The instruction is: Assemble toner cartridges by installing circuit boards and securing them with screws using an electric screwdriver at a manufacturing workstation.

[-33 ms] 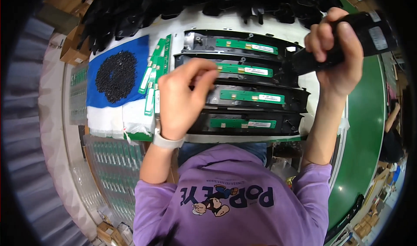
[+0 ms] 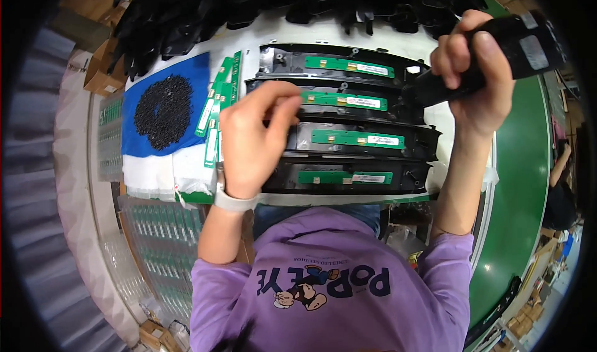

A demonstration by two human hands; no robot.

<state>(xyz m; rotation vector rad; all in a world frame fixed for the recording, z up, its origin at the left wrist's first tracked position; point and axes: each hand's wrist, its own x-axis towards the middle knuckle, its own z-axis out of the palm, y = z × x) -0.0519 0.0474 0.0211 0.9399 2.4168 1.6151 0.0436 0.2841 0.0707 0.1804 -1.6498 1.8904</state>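
Note:
My right hand (image 2: 476, 81) is wrapped round a black power screwdriver (image 2: 507, 53), held slanting with its narrow end down at the right end of the second black plastic housing from the back (image 2: 398, 103). My left hand (image 2: 258, 128) hovers over the left part of that housing, thumb and forefinger pinched beside the end of its green circuit board (image 2: 345, 99). Whatever lies between those fingertips is too small or hidden. Three more long housings lie parallel, each bearing a green board, such as the nearest board (image 2: 345, 178).
Left of the housings, a blue cloth (image 2: 137, 137) carries a heap of tiny black screw-like pieces (image 2: 163, 109). Loose green boards (image 2: 214, 103) lie between cloth and housings. Black plastic parts (image 2: 280, 4) pile along the back. Clear trays of boards (image 2: 165, 240) stand at lower left.
My left hand has drawn back slightly to the left, away from the board's end. The right hand and screwdriver stay nearly in place; the whole view has shifted a little.

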